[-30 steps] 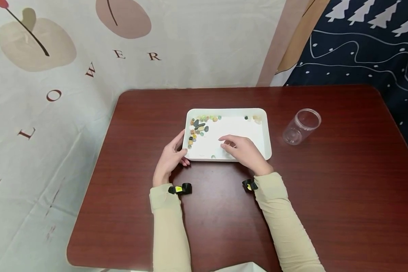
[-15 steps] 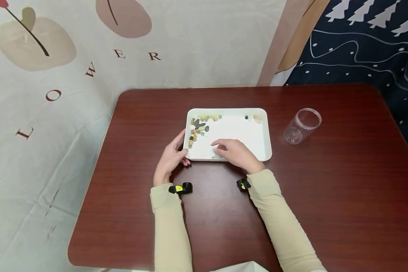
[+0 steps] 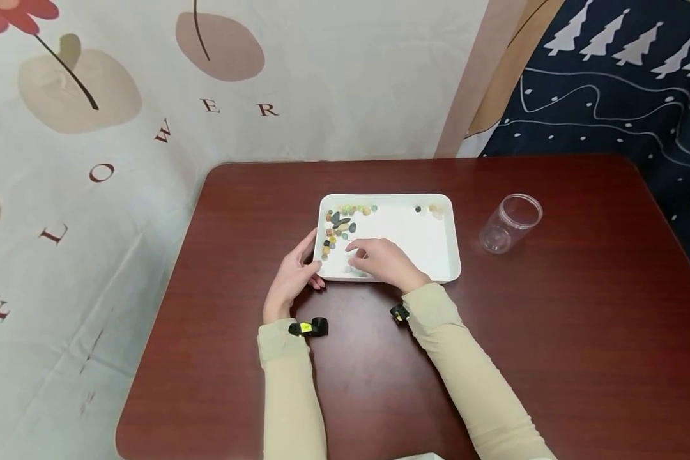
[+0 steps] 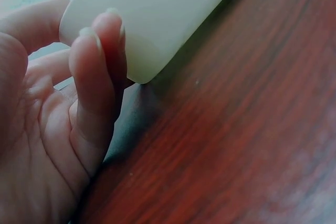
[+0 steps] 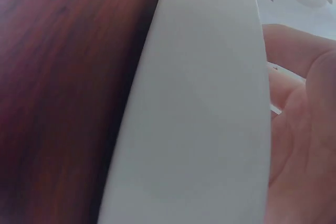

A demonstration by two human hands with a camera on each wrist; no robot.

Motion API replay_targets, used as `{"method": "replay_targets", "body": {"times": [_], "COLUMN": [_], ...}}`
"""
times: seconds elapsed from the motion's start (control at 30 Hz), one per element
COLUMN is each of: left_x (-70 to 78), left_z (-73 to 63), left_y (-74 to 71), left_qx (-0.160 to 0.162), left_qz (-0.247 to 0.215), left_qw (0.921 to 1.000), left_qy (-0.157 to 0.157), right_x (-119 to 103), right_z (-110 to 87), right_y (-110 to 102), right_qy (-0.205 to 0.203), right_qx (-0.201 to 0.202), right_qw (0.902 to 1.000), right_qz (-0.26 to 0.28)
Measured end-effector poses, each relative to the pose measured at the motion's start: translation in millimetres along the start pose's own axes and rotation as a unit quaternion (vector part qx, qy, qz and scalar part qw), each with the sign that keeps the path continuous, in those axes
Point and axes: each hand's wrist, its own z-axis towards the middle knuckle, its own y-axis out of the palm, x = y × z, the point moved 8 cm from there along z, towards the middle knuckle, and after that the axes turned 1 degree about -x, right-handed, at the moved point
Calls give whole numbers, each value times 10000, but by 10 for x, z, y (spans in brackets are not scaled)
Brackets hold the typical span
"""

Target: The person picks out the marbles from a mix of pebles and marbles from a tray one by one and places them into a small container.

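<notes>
A white rectangular tray (image 3: 402, 276) lies on the table, with several small coloured stones (image 3: 339, 220) gathered along its left and back left. At the tray's front left corner my left hand (image 3: 290, 278) holds the side, thumb at the rim; the left wrist view has its fingers (image 4: 92, 72) bent beside the tray wall. My right hand (image 3: 386, 262) reaches over the front wall, index finger and thumb apart, low above the tray floor. Pale stones lie beneath it, partly covered. In the right wrist view the tray wall (image 5: 194, 98) hides its fingertips.
To the right of the tray a clear plastic jar (image 3: 510, 223) stands without a lid. A dark stone (image 3: 418, 209) and some pale ones (image 3: 436, 211) lie in the tray's back right corner. The reddish-brown table (image 3: 581, 319) meets a printed cloth (image 3: 345, 83) behind it.
My right hand has moved left across the tray, over the pale stones near the front. The left hand stays at the tray corner. The head view has tilted slightly up.
</notes>
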Motion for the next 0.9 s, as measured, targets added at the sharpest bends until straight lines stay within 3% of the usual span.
{"method": "replay_targets", "body": {"times": [0.4, 0.9], "left_x": [-19, 21], "left_z": [-34, -37], "left_y": [17, 7], "left_qx": [-2, -82], "left_qz": [-119, -129], "left_qw": [9999, 9999], "left_qy": [-78, 33], "right_x": [-185, -362], "right_z": [183, 280], "right_y": [139, 222], "right_qy": [29, -27], "right_qx": [-205, -26], "right_qw": [9991, 9973], "right_qz": [-362, -728]}}
